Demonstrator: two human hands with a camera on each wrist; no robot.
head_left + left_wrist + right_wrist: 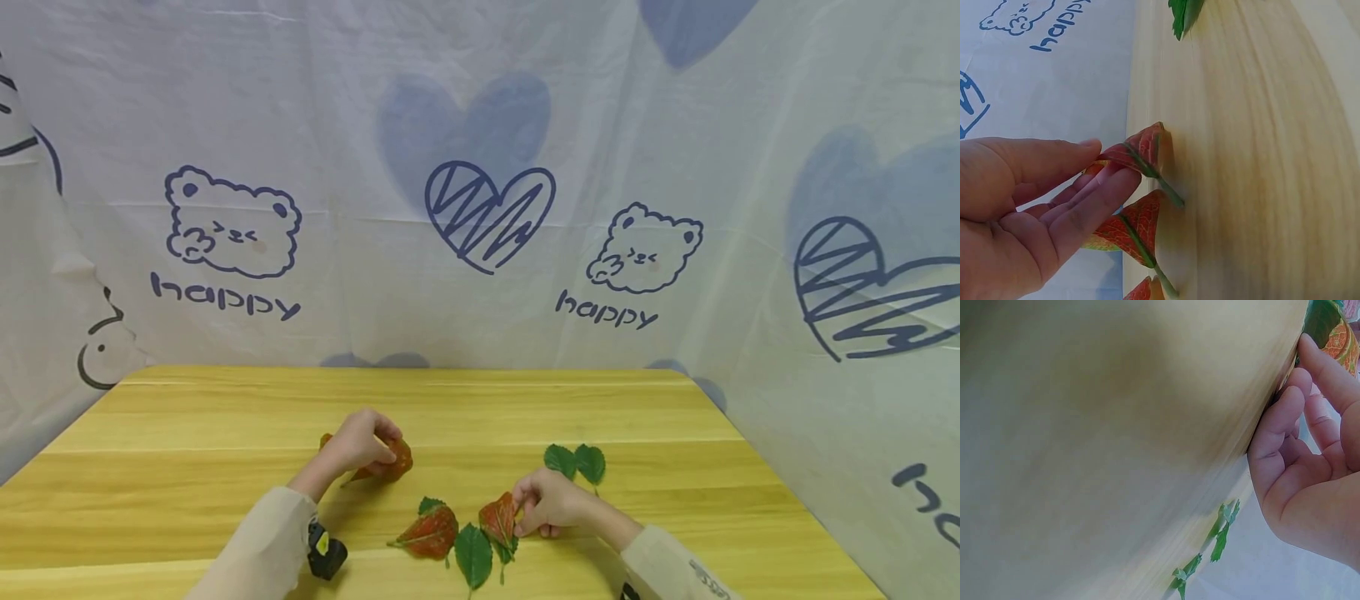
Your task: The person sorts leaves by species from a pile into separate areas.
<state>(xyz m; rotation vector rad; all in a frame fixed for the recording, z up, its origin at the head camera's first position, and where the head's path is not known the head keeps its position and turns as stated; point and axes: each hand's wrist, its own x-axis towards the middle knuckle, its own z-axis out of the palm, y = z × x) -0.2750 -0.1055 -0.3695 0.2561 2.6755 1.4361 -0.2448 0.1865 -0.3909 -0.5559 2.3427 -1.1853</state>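
My left hand (pixel 360 442) is over the left part of the table, pinching the edge of a red leaf (pixel 1138 150) between thumb and fingertip. A second red leaf (pixel 1138 231), with a green stem, lies right beside those fingers. Right of centre, my right hand (pixel 555 504) has thumb and fingertips on the edge of another red leaf (pixel 497 518), which overlaps a green leaf (pixel 507 550). In the right wrist view the right hand's other fingers are curled close to the tabletop. Left of that leaf is a dark green leaf (pixel 473 556).
A red leaf (pixel 431 533) overlaps a small green leaf (pixel 430 505) near the front middle. Two green leaves (pixel 590 463) lie side by side beyond the right hand. The wooden table (pixel 225 417) ends at a printed white cloth (pixel 360 317) behind.
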